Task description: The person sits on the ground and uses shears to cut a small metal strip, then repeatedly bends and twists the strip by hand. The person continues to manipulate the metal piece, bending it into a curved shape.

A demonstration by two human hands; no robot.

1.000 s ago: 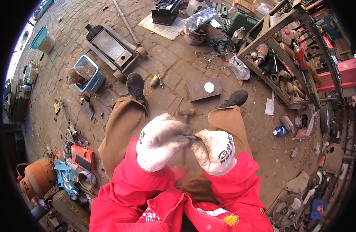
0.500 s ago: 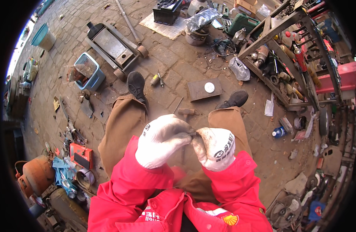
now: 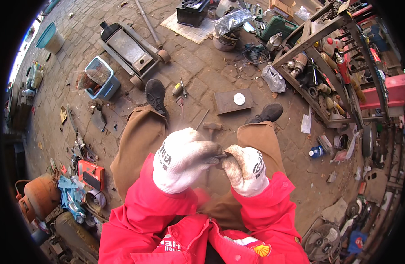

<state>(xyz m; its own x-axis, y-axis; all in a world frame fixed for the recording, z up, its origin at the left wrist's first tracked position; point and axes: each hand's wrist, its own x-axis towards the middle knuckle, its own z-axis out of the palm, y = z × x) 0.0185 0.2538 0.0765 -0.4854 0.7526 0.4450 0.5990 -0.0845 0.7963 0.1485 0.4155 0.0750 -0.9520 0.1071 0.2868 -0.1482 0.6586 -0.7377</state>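
Both my hands wear white knit gloves with grimy fingertips and meet in front of me, above the ground between my knees. My left hand [image 3: 182, 159] is closed in a pinch, its fingertips against a small dark piece [image 3: 221, 157]. My right hand [image 3: 245, 171] is curled closed on the piece's other side. The gloves cover most of it, so its kind cannot be made out. Below and beyond the hands lies a hammer [image 3: 212, 126], beside a thin rod [image 3: 202, 119]. Near my left shoe shows a blurred reddish-ended tool [image 3: 180, 103].
A flat brown metal block [image 3: 224, 105] carries a white round disc [image 3: 239, 99]. Further off are a floor jack [image 3: 132, 50], a blue bin [image 3: 109, 88] and a black battery [image 3: 189, 16]. A metal rack [image 3: 308, 39] full of parts stands right; an orange gas cylinder [image 3: 43, 196] lies left.
My left hand has rolled slightly, and the fingertips of both hands have shifted around the small dark piece. The blurred reddish-ended tool near my left shoe was not visible before.
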